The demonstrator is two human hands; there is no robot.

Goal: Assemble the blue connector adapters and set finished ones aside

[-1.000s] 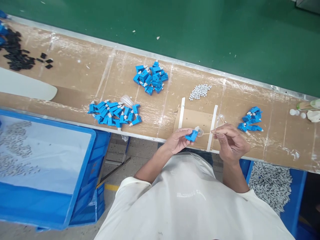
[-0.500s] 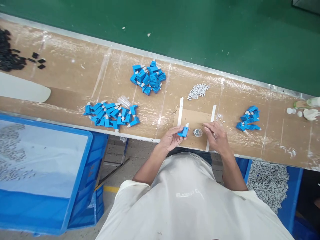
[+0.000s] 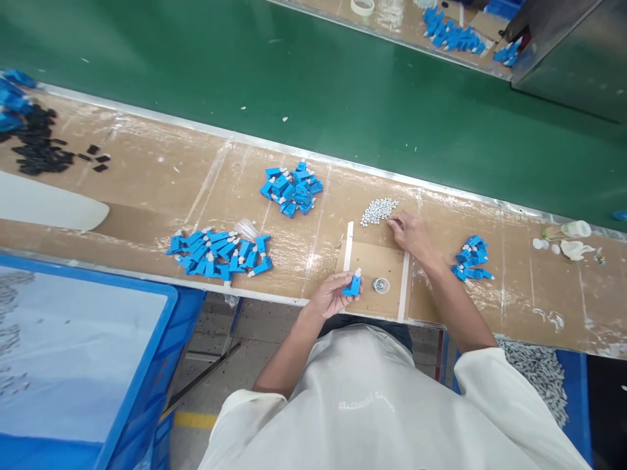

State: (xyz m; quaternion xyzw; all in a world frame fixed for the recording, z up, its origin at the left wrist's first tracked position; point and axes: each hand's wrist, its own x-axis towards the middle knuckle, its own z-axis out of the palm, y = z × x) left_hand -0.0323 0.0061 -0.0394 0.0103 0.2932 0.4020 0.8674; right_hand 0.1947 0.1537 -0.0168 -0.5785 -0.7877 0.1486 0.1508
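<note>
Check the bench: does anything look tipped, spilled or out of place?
A clear cup lies on its side against the near heap of blue parts. On the right, a jar also lies sideways near a crumpled white scrap; I cannot tell if the white discs beside it spilled out.

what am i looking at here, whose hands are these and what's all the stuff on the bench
There is no machine: these are a person's own bare hands, seen by a camera worn on the head, looking forward and down. All the pictures come from it.

The left hand holds a blue piece with a white tip. The right hand is at the edge of a pile of small grey-white bits; whether it grips one is too small to tell.

A small clear cup sits between two white strips on the bench. More blue pieces lie in groups, with black parts far left.
</note>
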